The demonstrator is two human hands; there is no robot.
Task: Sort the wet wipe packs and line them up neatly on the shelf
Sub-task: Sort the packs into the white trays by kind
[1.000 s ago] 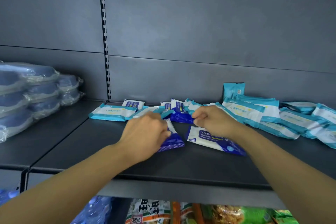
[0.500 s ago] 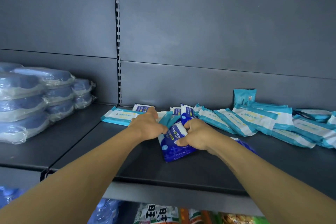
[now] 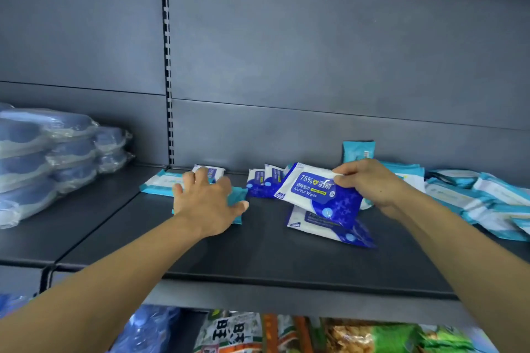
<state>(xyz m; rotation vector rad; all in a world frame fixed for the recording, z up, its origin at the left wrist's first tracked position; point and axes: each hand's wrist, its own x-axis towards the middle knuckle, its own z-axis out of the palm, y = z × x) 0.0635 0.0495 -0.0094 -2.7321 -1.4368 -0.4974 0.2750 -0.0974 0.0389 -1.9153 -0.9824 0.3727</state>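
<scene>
The right hand (image 3: 368,183) pinches a blue alcohol wipes pack (image 3: 317,195) by its edge, lifted above another blue pack (image 3: 329,228) on the shelf (image 3: 258,261); the left hand (image 3: 205,199), fingers spread and released, rests on a teal pack (image 3: 237,195)

A dark-blue-and-white soft plastic pack of alcohol wipes (image 3: 318,190) is lifted at centre right, tilted, label facing out. A matching blue pack (image 3: 329,225) lies flat beneath it. Two more blue packs (image 3: 265,182) stand behind. Teal-and-white wipe packs (image 3: 473,198) sprawl overlapping at the right; others (image 3: 159,183) lie centre left.
</scene>
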